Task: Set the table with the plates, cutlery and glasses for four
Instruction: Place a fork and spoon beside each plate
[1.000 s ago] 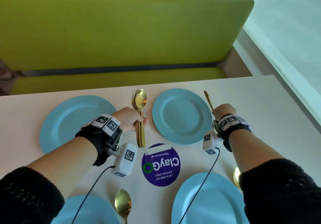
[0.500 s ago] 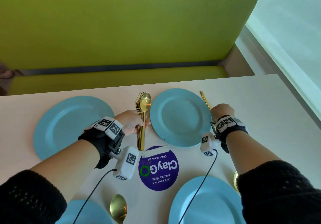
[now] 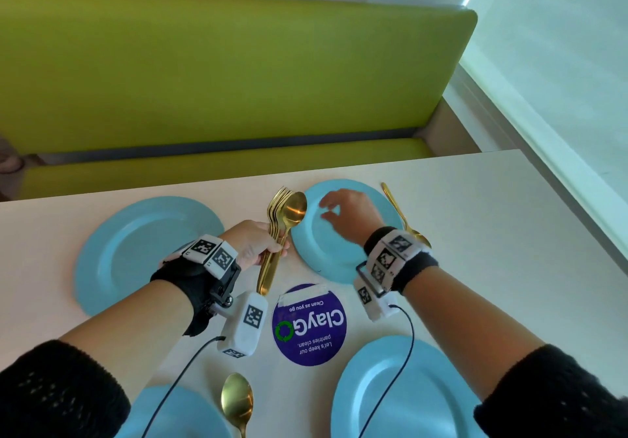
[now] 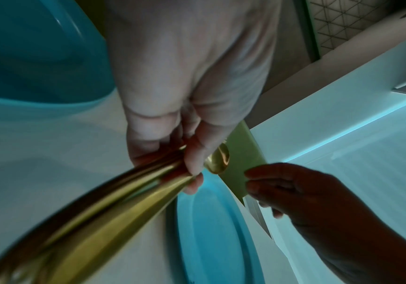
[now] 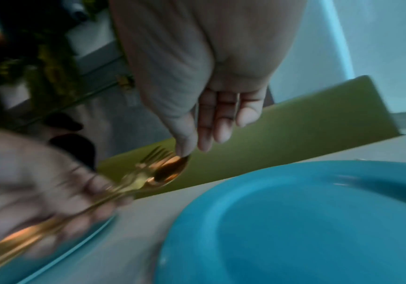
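Note:
My left hand grips a bundle of gold forks and a spoon by the handles, between the two far blue plates. In the left wrist view its fingers curl round the handles. My right hand hovers over the far right plate, fingers relaxed and empty, close to the bundle's spoon bowl. A gold spoon lies on the table right of that plate. The far left plate and both near plates lie flat. Another gold spoon lies between the near plates.
A round purple sticker sits at the table's middle. A green bench runs along the far side. The table's right edge meets a pale window wall. Cables hang from both wrist cameras.
My right hand has let go of the spoon beside the far right plate and swung left over the plate toward the bundle. The left hand keeps its hold on the cutlery.

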Action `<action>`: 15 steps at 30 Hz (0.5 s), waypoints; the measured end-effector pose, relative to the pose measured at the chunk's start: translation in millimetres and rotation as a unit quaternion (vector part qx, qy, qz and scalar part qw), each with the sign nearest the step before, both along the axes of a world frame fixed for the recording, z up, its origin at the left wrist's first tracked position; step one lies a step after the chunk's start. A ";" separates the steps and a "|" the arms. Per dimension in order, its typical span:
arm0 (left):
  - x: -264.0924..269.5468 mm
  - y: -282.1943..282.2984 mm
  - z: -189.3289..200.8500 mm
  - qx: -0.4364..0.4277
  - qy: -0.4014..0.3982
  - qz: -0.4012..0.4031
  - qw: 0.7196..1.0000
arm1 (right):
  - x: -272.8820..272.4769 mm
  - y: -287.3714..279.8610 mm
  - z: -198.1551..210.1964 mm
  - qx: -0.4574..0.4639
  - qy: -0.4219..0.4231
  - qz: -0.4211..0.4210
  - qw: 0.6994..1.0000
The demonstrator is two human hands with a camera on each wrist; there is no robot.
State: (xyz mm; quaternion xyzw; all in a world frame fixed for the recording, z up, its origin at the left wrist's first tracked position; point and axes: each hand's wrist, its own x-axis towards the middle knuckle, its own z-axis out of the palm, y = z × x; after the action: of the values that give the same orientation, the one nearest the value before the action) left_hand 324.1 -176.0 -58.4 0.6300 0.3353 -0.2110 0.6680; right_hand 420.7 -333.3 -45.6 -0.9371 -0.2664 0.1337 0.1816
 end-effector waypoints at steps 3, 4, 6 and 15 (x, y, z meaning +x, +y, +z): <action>-10.4 4.7 5.1 0.026 -0.002 -0.032 0.999 | -39.7 21.1 3.8 -0.044 -0.005 0.104 0.994; -14.5 6.7 7.3 0.033 -0.003 -0.044 0.998 | -50.4 25.1 5.3 -0.051 -0.001 0.121 0.991; -24.5 11.9 11.7 0.047 0.000 -0.072 0.996 | -68.7 31.4 8.1 -0.060 0.006 0.140 0.988; -79.2 39.5 30.3 0.042 0.035 -0.180 0.982 | -131.8 62.9 19.3 -0.082 -0.006 0.185 0.979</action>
State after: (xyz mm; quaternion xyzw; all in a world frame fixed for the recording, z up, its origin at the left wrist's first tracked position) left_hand 244.9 -136.5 -28.1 0.6997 0.2481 -0.3356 0.5798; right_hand 289.0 -270.5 -26.3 -0.8840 -0.4244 0.1810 0.0749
